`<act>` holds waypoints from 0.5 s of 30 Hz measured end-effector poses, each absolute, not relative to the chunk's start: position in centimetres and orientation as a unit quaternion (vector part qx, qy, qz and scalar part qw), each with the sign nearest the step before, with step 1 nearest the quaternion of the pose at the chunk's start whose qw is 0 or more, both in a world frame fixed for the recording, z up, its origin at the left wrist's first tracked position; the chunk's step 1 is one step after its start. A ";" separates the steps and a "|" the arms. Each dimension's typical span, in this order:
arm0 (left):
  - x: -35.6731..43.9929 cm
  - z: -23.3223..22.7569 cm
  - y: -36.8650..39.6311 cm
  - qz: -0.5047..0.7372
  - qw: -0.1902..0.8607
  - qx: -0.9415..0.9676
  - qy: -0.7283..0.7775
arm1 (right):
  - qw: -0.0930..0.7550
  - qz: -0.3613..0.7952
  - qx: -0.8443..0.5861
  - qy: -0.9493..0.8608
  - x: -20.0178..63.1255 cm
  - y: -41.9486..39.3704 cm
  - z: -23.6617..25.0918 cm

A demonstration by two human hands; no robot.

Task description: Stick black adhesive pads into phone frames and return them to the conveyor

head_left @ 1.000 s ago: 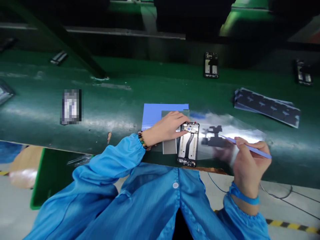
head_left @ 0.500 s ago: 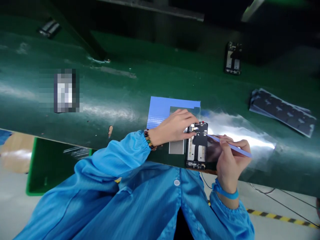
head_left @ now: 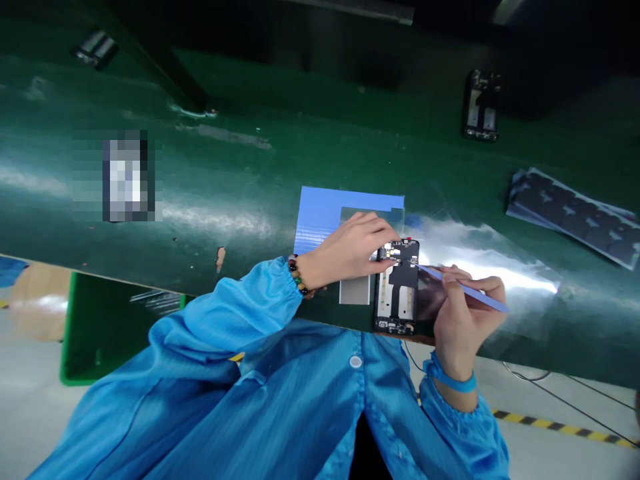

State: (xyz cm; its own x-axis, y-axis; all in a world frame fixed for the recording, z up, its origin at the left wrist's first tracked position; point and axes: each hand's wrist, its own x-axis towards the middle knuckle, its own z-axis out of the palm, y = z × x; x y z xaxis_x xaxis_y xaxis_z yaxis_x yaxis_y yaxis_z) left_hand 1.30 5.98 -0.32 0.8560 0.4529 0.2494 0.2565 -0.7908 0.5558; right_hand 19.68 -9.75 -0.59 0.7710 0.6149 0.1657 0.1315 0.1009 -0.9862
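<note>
Since the frame a second ago my right hand (head_left: 463, 320) has swung in from the clear film sheet (head_left: 505, 280) to the open phone frame (head_left: 397, 287), and the black shaped sticker that hung at the tool's tip then now lies over the middle of the phone. That phone frame is my landmark: it lies at the near edge of the green belt (head_left: 225, 180), long side pointing away from me. My right fingers are pinched shut around a thin blue stylus (head_left: 465, 288), and its tip touches the phone's far right corner. My left hand (head_left: 353, 250) comes in from the phone's left, fingers curled and pressing on its far left corner, with a bead bracelet (head_left: 299, 280) at the wrist. Just left of the phone lies a grey pad (head_left: 354, 291) on a blue sheet (head_left: 325, 210) that reaches out past the phone's far end. Right of the phone, the film sheet spreads under my right hand. Well beyond it to the right sits a stack of dark sticker sheets (head_left: 575, 217), and farther up the belt lies another phone frame (head_left: 481, 105).
</note>
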 end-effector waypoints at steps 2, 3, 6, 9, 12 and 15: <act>1.3 -0.3 6.0 0.188 0.265 0.926 0.190 | 0.682 0.177 -0.647 -0.291 19.7 -9.8 -0.6; 1.3 -0.4 6.0 0.191 0.267 0.925 0.190 | 0.680 0.177 -0.648 -0.292 19.8 -9.8 -0.7; 1.1 -0.6 5.9 0.200 0.274 0.923 0.180 | 0.676 0.177 -0.653 -0.291 19.7 -9.9 -0.8; 1.3 -0.6 5.5 0.186 0.249 0.937 0.159 | 0.666 0.174 -0.664 -0.292 19.6 -10.0 -0.9; 1.7 -0.1 4.9 0.149 0.174 0.960 0.162 | 0.677 0.143 -0.658 -0.297 20.0 -9.9 -0.7; 1.7 0.7 4.2 0.124 0.108 0.971 0.173 | 0.710 0.095 -0.642 -0.273 20.7 -9.8 -0.2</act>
